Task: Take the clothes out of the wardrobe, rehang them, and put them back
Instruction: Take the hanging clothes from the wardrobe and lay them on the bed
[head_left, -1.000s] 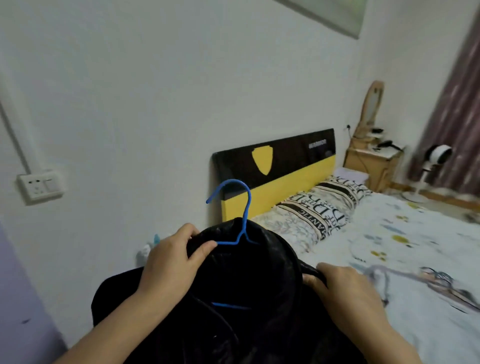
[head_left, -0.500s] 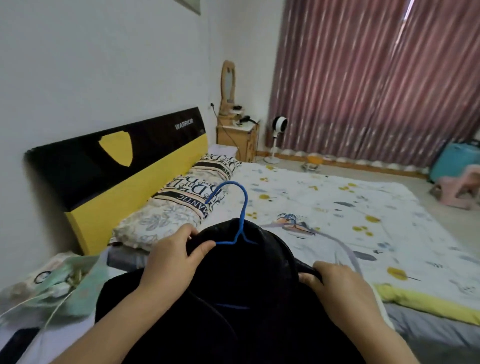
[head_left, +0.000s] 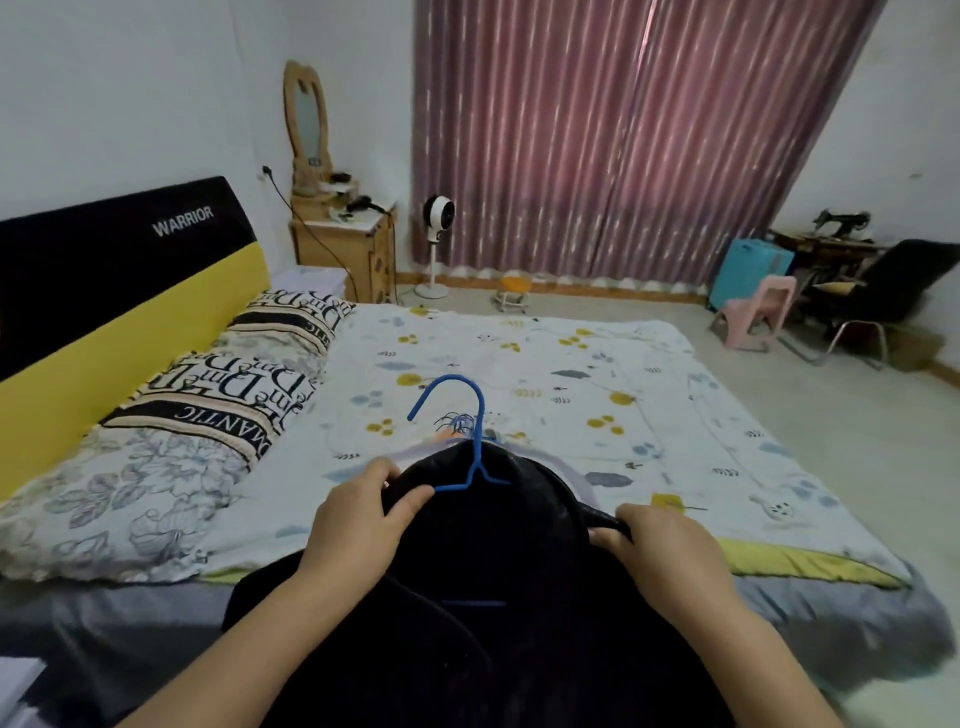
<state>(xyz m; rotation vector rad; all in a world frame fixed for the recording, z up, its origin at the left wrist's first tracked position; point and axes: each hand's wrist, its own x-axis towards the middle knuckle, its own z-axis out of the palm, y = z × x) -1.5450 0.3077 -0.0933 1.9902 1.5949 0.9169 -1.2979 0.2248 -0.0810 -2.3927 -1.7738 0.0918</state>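
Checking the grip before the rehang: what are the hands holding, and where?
Both grip the black garment on the blue hanger: left hand near the collar, right hand at its right shoulder edge.

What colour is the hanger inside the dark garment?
The hanger is blue; its hook shows best in the head view, above the black garment.

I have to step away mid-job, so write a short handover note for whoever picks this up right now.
Left hand grips the black garment at its left shoulder, thumb beside the neck of the blue hanger.
Right hand pinches the garment's right shoulder edge.
Garment is held up in front of the bed; the hanger's hook sticks out at the collar and its bar shows lower down.
Done: garment is out of the wardrobe, hanger is inside it.
Left: settle the shoulders on the hanger, hang it back. The wardrobe is out of view.
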